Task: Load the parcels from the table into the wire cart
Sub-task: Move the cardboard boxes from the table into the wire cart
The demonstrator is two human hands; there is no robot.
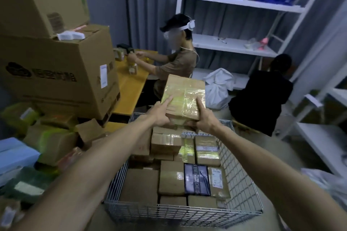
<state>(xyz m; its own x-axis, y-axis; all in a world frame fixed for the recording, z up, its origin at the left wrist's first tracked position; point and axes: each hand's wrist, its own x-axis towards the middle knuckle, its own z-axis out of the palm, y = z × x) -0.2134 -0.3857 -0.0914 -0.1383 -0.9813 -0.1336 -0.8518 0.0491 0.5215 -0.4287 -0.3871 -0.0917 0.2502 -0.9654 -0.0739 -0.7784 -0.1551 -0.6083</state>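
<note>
Left hand (159, 114) and right hand (201, 120) grip 1 taped parcel (185, 95), fingers curled round it, above the wire cart's (242, 165) far end, apparently seeking a free gap.

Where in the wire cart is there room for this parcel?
No bare floor shows in the wire cart. Roomiest: the top of the large brown box at its near left corner. The far stack under the held parcel is crowded.
</note>
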